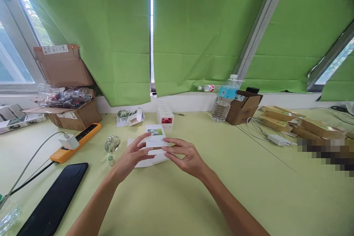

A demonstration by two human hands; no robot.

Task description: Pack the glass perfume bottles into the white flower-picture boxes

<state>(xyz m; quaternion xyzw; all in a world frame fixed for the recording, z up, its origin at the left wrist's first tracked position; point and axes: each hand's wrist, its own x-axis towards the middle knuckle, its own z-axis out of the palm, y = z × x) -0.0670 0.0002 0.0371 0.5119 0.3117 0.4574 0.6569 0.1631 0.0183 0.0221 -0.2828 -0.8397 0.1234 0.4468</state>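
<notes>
Between both hands is a small white carton with a green picture on its upper part. My left hand grips its left side, fingers on the edge and thumb below. On the right edge, my right hand pinches the same carton between thumb and fingers. Under it lies a white sheet of paper, partly covered by the hands. Left of my left hand stand a round glass bottle and a small greenish cap. Beyond the carton is a row of white boxes, the front one with a red picture.
At left are a black phone, an orange power strip and an open cardboard box. Toward the back right stand a large water bottle and a brown box. A white charger and flat cartons lie farther right.
</notes>
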